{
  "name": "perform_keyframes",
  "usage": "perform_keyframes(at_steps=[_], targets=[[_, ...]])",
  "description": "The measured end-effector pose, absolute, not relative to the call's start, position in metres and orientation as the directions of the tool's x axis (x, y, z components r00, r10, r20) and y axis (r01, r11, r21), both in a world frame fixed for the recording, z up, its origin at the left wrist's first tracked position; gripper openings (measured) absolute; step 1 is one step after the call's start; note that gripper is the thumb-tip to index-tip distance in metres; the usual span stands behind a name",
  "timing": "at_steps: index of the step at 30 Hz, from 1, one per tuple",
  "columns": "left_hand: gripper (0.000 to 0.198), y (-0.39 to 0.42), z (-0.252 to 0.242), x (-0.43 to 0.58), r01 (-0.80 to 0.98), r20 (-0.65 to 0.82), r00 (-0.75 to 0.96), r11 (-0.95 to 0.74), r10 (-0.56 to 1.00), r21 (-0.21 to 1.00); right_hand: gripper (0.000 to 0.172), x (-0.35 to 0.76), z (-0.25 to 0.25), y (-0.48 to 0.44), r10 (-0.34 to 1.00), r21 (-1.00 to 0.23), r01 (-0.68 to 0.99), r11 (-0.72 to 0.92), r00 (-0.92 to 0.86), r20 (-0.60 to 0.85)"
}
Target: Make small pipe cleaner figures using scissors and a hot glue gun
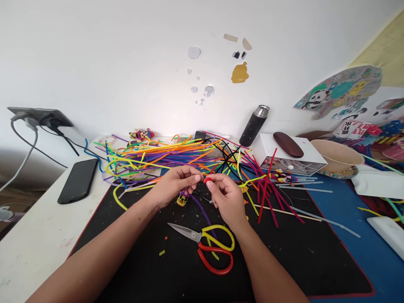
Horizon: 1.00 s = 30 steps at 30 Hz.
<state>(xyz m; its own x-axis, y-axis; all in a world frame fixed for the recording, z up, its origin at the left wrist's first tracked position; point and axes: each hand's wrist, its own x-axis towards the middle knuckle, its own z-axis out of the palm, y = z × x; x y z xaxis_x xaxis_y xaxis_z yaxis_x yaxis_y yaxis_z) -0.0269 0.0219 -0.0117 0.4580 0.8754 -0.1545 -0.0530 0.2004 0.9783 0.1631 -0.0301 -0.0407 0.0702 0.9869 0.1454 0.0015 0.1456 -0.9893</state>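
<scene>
My right hand point(225, 198) pinches a small red piece point(207, 179) between thumb and forefinger. It looks like a bent bit of pipe cleaner, though its form is too small to make out. Close beside it, my left hand point(176, 183) has thumb and forefinger pressed together at the piece's left side; what lies in that pinch is hidden. Below the hands, scissors point(197, 237) with one yellow and one red handle lie on the black mat point(139, 256). A small yellow and purple figure point(182, 199) rests under my left hand, near a purple pipe cleaner point(202, 209).
Many coloured pipe cleaners point(158, 153) are heaped along the wall. Magenta stems point(277, 198) spread to the right. A black flask point(254, 126) stands behind, next to a white box point(293, 164) bearing a dark red case point(288, 144). A phone point(78, 181) lies at left.
</scene>
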Motion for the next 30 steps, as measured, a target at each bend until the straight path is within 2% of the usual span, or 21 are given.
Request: perform_keyframes(at_steps=[7,15,24,30], targets=[[0.047,0.020,-0.006,-0.029,0.035,-0.142,0.500,0.144,0.855,0.989,0.026,0.161,-0.038,-0.031,0.985,-0.987,-0.002,0.158,0.074,0.157],[0.044,0.019,-0.010,-0.027,0.023,-0.149,0.522,0.161,0.840,0.987,0.024,0.160,-0.039,-0.033,0.986,-0.987,0.017,0.158,0.052,0.159],[0.045,0.021,-0.011,-0.028,0.002,-0.168,0.471,0.189,0.866,0.982,0.038,0.165,-0.031,-0.029,0.993,-0.988,-0.117,0.096,0.085,0.086],[0.042,0.022,-0.011,-0.027,0.041,-0.179,0.489,0.182,0.854,0.982,0.039,0.163,-0.029,-0.031,0.993,-0.990,-0.094,0.107,0.051,0.103]])
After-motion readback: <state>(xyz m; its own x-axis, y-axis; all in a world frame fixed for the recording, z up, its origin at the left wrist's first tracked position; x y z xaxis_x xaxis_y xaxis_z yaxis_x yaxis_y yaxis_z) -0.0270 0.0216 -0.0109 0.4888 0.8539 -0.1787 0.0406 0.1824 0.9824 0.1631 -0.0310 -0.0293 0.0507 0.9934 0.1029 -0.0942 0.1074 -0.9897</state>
